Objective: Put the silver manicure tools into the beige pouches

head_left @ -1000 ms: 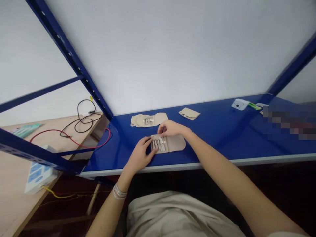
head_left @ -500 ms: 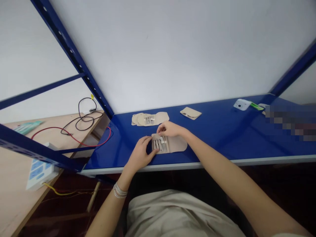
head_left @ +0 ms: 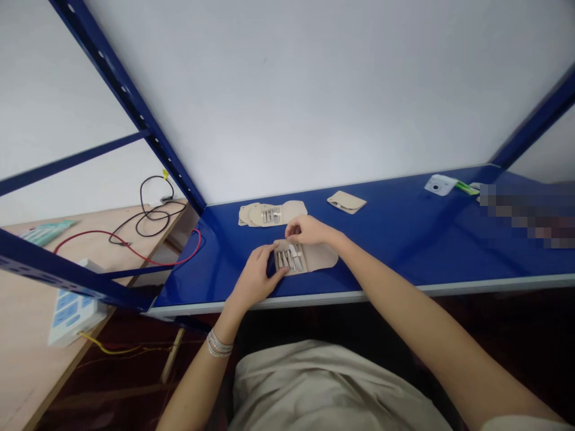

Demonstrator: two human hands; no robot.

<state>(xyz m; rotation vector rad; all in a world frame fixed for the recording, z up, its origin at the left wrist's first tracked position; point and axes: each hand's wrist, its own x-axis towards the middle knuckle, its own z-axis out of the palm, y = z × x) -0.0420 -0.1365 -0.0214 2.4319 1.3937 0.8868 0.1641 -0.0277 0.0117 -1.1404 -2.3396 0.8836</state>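
An open beige manicure case (head_left: 314,257) with several metal tools lies near the front of the blue shelf (head_left: 404,239). My left hand (head_left: 254,281) rests on the case's left edge, fingers curled against it and holding it down. My right hand (head_left: 305,230) pinches at the top of a metal tool (head_left: 294,254) in the case, fingers closed together. Behind them lies a second open beige case (head_left: 272,214) with tools, stacked on another. A closed beige case (head_left: 345,202) sits further right at the back.
A small white camera (head_left: 439,185) with a green item beside it lies at the shelf's far right. Blue rack uprights (head_left: 130,114) frame the shelf. On the wooden table (head_left: 27,335) to the left are black and red cables (head_left: 148,224) and a white power strip (head_left: 72,311).
My right hand has shifted slightly over the tools and one tool now sits tilted in the case. My left hand stays on the case's left edge.
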